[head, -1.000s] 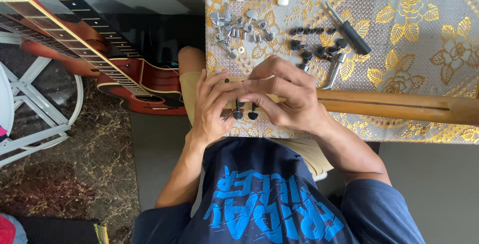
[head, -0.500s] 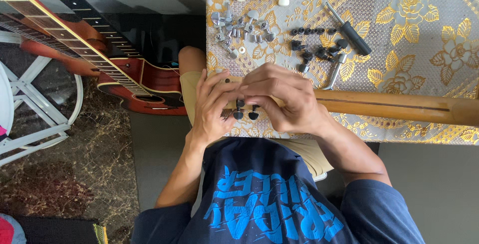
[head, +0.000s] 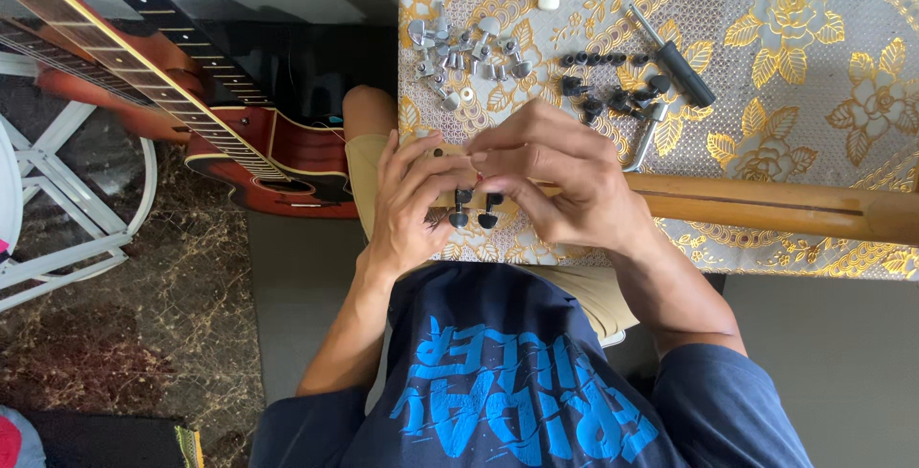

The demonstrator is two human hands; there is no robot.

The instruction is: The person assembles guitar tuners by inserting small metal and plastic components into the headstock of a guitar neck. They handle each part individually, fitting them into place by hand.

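Two hands: left hand [head: 407, 205], right hand [head: 560, 181]. One wooden guitar neck [head: 766, 205]. Two black tuner knobs [head: 474, 219] below fingers. One screwdriver [head: 675, 56]. Two guitars [head: 239, 143] beside table. Silver tuners [head: 469, 52] and black parts [head: 613, 80]: heaps, uncountable.

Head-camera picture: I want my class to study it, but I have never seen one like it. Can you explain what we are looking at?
The camera sits on a person's head and looks down at their two bare hands. The left hand and right hand meet over the end of a long pale wooden guitar neck, by small black tuning pegs. It lies on a gold-flowered tablecloth, beside loose silver tuning pegs, small black parts and a black-handled screwdriver. A red-brown guitar leans at the left.
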